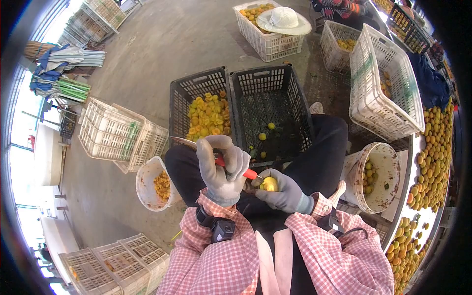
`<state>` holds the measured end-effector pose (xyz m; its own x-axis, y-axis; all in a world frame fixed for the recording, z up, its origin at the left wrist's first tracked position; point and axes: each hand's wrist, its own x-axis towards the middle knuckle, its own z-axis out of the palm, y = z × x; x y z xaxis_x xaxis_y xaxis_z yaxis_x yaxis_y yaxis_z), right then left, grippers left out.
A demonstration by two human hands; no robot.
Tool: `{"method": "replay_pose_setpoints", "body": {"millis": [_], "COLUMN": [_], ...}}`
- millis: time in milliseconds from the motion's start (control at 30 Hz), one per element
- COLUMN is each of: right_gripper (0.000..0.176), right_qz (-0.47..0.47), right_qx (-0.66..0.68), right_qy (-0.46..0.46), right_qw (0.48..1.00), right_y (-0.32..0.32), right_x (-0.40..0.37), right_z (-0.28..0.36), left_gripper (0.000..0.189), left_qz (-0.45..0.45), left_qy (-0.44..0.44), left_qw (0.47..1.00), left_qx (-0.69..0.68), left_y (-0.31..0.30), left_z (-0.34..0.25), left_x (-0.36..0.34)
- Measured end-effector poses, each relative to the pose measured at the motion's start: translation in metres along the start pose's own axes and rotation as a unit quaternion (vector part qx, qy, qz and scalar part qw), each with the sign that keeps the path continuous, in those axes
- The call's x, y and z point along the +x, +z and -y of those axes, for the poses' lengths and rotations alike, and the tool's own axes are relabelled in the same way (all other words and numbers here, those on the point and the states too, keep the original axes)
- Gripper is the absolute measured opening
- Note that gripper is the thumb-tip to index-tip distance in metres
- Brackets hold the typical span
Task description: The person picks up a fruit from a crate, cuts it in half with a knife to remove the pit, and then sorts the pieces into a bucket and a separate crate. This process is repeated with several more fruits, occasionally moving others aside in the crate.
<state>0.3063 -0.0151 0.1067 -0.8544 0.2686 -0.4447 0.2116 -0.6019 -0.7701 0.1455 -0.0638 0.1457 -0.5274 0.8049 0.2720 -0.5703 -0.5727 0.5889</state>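
My left hand [223, 167], in a grey glove, is closed around a red-handled tool [250, 174]. Its thin metal tip reaches the fruit; the exact tip shape is too small to tell. A narrow blade-like piece [184, 142] sticks out to the left of this hand. In my gloved right hand [285, 192] sits a yellow fruit [269, 184], like an apricot or small peach, gripped in the fingers. Beyond my hands, a black crate [178, 105] holds many cut yellow fruit pieces [209, 113]. Beside it, another black crate [300, 98] has several whole fruits on its bottom.
A white bucket [142, 191] with orange bits stands by my left knee. On my right stands another bucket [383, 196] with fruit. White crates [388, 93] stand around me. Fruit covers the table [415, 147] at far right. A hat [284, 20] tops a fruit crate; a person sits beyond.
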Motion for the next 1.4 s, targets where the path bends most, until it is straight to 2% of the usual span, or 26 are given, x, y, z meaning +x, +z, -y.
{"method": "replay_pose_setpoints", "body": {"millis": [67, 100, 167, 267, 400, 500, 567, 600, 667, 700, 733, 767, 800, 833, 867, 900, 933, 967, 1000, 1067, 1200, 1267, 1300, 1333, 1400], "right_gripper": [0.028, 0.028, 0.027, 0.027, 0.028, 0.029, 0.029, 0.029, 0.030, 0.030, 0.032, 0.033, 0.033, 0.035, 0.037, 0.037, 0.036, 0.035, 0.035, 0.034, 0.032, 0.029, 0.026, 0.026, 0.031], "right_qz": [-0.006, -0.006, -0.031, -0.052, -0.079, -0.087, -0.105, -0.106, -0.049, -0.048, -0.029, -0.011, -0.011, -0.006, -0.001, -0.001, 0.020, 0.040, 0.039, 0.091, 0.125, 0.082, 0.062, 0.063, 0.082], "right_qx": [-0.010, -0.010, -0.062, -0.075, -0.148, -0.163, -0.321, -0.321, -0.202, -0.202, -0.149, -0.099, -0.098, -0.100, -0.102, -0.102, -0.115, -0.127, -0.127, -0.208, -0.179, -0.165, -0.271, -0.271, -0.303], "right_qy": [-0.065, -0.064, -0.138, -0.163, -0.136, -0.174, -0.226, -0.226, -0.171, -0.171, -0.107, -0.048, -0.047, -0.035, -0.024, -0.024, -0.062, -0.099, -0.098, -0.088, -0.096, -0.101, -0.134, -0.134, -0.151], "right_qw": [0.998, 0.998, 0.988, 0.982, 0.976, 0.967, 0.914, 0.914, 0.963, 0.963, 0.983, 0.994, 0.994, 0.994, 0.994, 0.995, 0.991, 0.986, 0.986, 0.970, 0.971, 0.978, 0.951, 0.951, 0.937], "right_y": [0.003, 0.003, 0.003, 0.004, 0.005, 0.003, 0.003, 0.002, -0.001, 0.000, 0.006, 0.007, 0.007, 0.007, 0.007, 0.006, 0.002, 0.000, 0.001, 0.001, -0.010, -0.008, 0.001, -0.003, -0.008], "right_x": [0.000, 0.001, 0.005, 0.006, 0.002, 0.005, 0.002, 0.003, 0.006, 0.006, 0.001, 0.001, 0.002, 0.002, 0.002, 0.005, 0.010, 0.012, 0.009, 0.004, 0.017, 0.029, 0.030, 0.029, 0.023], "right_z": [-0.003, -0.006, -0.015, -0.026, -0.022, -0.029, -0.020, -0.022, -0.026, -0.025, -0.026, -0.024, -0.023, -0.023, -0.023, -0.026, -0.032, -0.036, -0.030, -0.012, -0.025, -0.037, -0.024, -0.027, -0.029], "left_gripper": [0.045, 0.046, 0.046, 0.046, 0.046, 0.046, 0.046, 0.047, 0.048, 0.050, 0.050, 0.052, 0.054, 0.054, 0.054, 0.052, 0.050, 0.046, 0.046, 0.045, 0.035, 0.038, 0.038, 0.038, 0.048], "left_qz": [0.006, 0.011, -0.006, -0.039, -0.072, -0.092, -0.105, -0.117, -0.114, -0.112, -0.117, -0.070, -0.025, -0.012, -0.012, -0.009, -0.005, 0.015, 0.015, 0.020, 0.026, 0.131, 0.144, 0.143, 0.022], "left_qy": [-0.002, -0.004, -0.013, -0.031, -0.055, -0.049, -0.063, -0.078, -0.093, -0.109, -0.112, -0.099, -0.088, -0.130, -0.130, -0.147, -0.164, -0.163, -0.164, -0.175, -0.199, -0.236, -0.234, -0.234, -0.223], "left_qw": [1.000, 1.000, 1.000, 0.999, 0.995, 0.993, 0.991, 0.989, 0.989, 0.988, 0.987, 0.989, 0.984, 0.978, 0.977, 0.968, 0.958, 0.960, 0.960, 0.972, 0.972, 0.951, 0.945, 0.945, 0.943], "left_qx": [0.003, 0.005, 0.005, 0.022, 0.045, 0.061, 0.050, 0.039, 0.027, 0.015, 0.016, 0.084, 0.152, 0.166, 0.166, 0.202, 0.237, 0.229, 0.228, 0.158, 0.120, 0.150, 0.179, 0.180, 0.245], "left_y": [0.001, 0.002, 0.003, 0.005, 0.011, 0.014, 0.017, 0.018, 0.015, 0.013, 0.013, 0.013, 0.014, 0.012, 0.016, 0.022, 0.025, 0.023, 0.021, 0.017, 0.013, 0.015, 0.016, 0.019, 0.022], "left_z": [-0.001, -0.002, 0.000, 0.003, 0.004, 0.009, 0.004, 0.002, 0.001, 0.000, -0.001, 0.001, 0.002, -0.003, -0.003, -0.003, -0.003, -0.003, -0.002, -0.001, 0.001, -0.001, -0.001, -0.002, -0.003], "left_x": [0.000, 0.000, -0.002, -0.006, -0.009, -0.011, -0.008, -0.007, -0.007, -0.008, -0.018, -0.023, -0.026, -0.027, -0.029, -0.032, -0.032, -0.032, -0.032, -0.031, -0.025, -0.024, -0.025, -0.024, -0.023]}}
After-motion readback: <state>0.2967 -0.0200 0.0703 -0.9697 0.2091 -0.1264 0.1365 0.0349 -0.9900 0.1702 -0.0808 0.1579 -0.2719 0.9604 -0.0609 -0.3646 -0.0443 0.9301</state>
